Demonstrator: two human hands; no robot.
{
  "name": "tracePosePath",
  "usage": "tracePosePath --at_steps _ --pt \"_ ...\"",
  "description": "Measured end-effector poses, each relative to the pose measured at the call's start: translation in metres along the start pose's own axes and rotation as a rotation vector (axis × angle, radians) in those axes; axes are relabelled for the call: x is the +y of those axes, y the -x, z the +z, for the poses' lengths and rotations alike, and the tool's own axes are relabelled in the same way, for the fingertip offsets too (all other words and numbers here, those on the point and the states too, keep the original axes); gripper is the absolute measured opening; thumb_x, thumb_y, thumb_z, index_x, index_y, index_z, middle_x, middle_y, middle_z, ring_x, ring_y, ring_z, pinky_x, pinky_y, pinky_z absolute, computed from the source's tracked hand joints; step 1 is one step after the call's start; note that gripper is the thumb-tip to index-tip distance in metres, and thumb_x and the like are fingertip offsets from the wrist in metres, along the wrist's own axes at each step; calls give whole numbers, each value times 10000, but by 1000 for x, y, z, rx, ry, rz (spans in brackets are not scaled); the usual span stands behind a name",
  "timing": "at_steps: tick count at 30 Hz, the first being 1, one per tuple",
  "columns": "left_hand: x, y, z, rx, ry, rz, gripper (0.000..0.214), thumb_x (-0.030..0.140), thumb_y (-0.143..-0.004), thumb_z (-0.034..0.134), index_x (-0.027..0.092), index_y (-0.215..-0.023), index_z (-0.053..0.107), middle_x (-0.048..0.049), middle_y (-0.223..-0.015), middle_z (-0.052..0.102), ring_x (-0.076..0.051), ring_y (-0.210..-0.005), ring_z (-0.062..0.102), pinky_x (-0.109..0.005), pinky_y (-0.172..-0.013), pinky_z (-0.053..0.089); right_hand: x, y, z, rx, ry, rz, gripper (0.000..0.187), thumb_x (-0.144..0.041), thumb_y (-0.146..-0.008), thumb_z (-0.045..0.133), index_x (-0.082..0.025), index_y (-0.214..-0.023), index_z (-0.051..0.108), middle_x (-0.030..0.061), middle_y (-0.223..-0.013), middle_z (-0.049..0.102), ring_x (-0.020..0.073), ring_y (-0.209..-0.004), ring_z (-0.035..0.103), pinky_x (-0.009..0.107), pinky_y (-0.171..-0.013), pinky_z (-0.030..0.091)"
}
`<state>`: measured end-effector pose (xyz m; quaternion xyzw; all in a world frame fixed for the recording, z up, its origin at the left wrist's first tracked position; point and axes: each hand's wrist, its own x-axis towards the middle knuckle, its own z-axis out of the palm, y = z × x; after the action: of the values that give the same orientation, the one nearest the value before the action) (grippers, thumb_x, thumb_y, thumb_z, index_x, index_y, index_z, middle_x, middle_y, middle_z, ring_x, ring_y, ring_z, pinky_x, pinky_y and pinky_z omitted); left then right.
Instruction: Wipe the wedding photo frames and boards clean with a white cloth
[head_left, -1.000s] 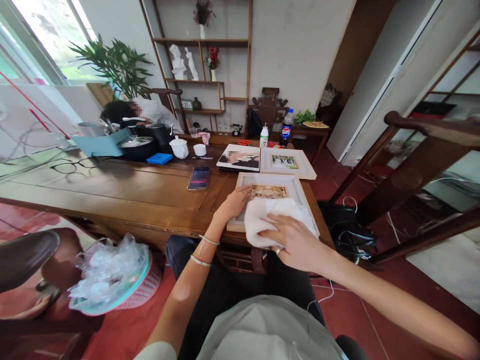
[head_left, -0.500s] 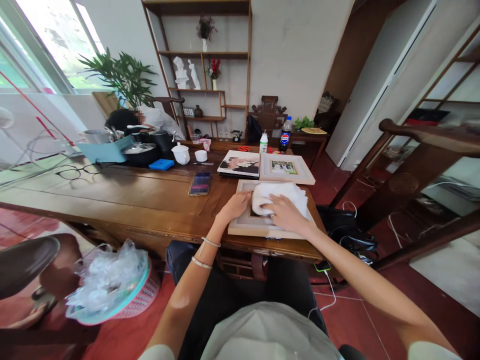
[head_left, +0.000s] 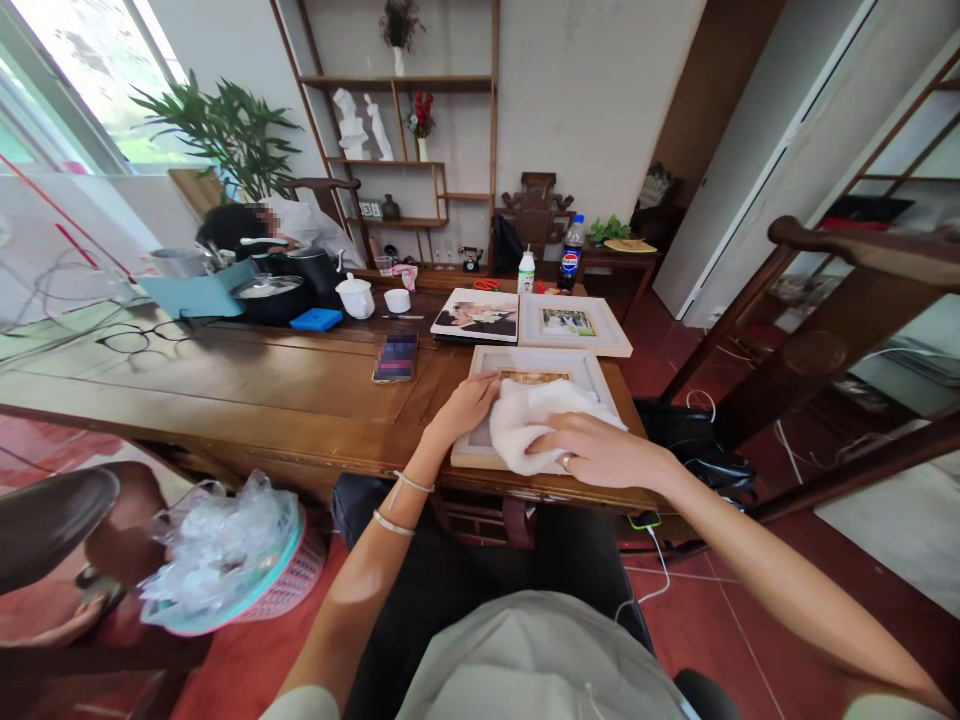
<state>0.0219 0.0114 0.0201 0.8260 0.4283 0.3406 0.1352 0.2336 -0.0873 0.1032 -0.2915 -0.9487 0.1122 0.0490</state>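
Observation:
A pale wooden picture frame (head_left: 581, 367) lies flat on the near right corner of the wooden table (head_left: 225, 385). My left hand (head_left: 466, 405) rests on its left edge, fingers laid flat on it. My right hand (head_left: 592, 450) presses a white cloth (head_left: 525, 420) onto the frame's near half, fingers flat on top of the cloth. The cloth covers most of the picture inside the frame; only its far strip shows.
Behind the frame lie a second pale frame (head_left: 574, 325) and an unframed photo (head_left: 476, 316). A phone (head_left: 397, 357) lies left of them. Teapot, cups, bottles and glasses (head_left: 142, 338) sit farther back. A person leans on the table's far left. A basket of plastic (head_left: 225, 555) stands on the floor.
My right hand has pulled the cloth back toward me over the frame, after pushing it to the far side half a second ago. The left hand stayed on the frame's left edge.

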Motion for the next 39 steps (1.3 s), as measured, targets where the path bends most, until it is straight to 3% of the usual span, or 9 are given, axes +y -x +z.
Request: tracePosePath --at_steps 5,11,14,20,26,31,34,36,39 --pt "-5 2 0 -39 -34 53 424 301 -926 335 67 -1179 582 -142 -1270 564 -211 -1215 496 -338 -1067 343 3 36 -24 -49 105 288 489 -48 -680 404 -214 -1054 672 52 -1010 684 226 -906 607 327 -813 432" --pt "-12 1 5 -32 -57 36 415 259 -928 300 102 -1195 576 -106 -1282 560 -196 -1218 494 -354 -1068 352 60 40 -36 295 447 717 501 -94 -760 405 -204 -1221 570 111 -1042 657 281 -913 605 386 -797 444" --pt "-12 3 5 -18 -41 23 406 254 -926 316 99 -1198 574 -104 -1284 559 -191 -1219 492 -339 -1075 345 91 19 -22 367 528 707 485 -123 -795 421 -180 -1267 521 156 -1152 596 309 -1064 534 445 -888 402" --pt "-5 4 3 -32 -50 23 399 231 -923 323 85 -1200 571 -113 -1290 552 -190 -1229 478 -322 -1077 339 121 -17 8 240 435 578 490 -125 -818 409 -199 -1297 477 136 -1399 393 362 -1301 244 650 -952 223" --pt "-6 1 5 -21 -64 15 396 219 -920 316 83 -1188 575 -118 -1270 567 -190 -1215 492 -332 -1071 351 91 -11 4 119 493 452 458 -85 -775 444 -130 -1219 545 169 -1094 607 305 -1137 456 477 -939 318" --pt "-10 1 8 -15 -66 13 393 223 -915 319 112 -1186 581 -107 -1276 564 -194 -1219 490 -341 -1063 364 18 16 9 70 345 224 391 -62 -735 464 -177 -1071 628 141 -1185 571 276 -1124 498 429 -950 345" --pt "-12 1 9 -26 -78 34 398 226 -912 319 114 -1201 569 -109 -1304 540 -200 -1240 466 -359 -1061 365 -16 28 17 98 237 152 464 -53 -709 479 -211 -1127 603 114 -1315 498 266 -1233 419 435 -1008 319" --pt "-13 1 10 -29 -85 46 402 221 -911 318 116 -1218 554 -107 -1318 527 -197 -1248 457 -366 -1064 358 -22 31 22 126 202 162 481 -77 -712 499 -228 -1158 594 104 -1354 470 268 -1272 377 459 -1036 293" --pt "-12 1 9 -32 -86 60 403 216 -912 313 117 -1219 553 -101 -1316 530 -189 -1249 456 -359 -1072 347 0 27 27 160 205 215 435 -127 -739 523 -239 -1150 611 98 -1337 494 262 -1280 372 469 -1043 290"
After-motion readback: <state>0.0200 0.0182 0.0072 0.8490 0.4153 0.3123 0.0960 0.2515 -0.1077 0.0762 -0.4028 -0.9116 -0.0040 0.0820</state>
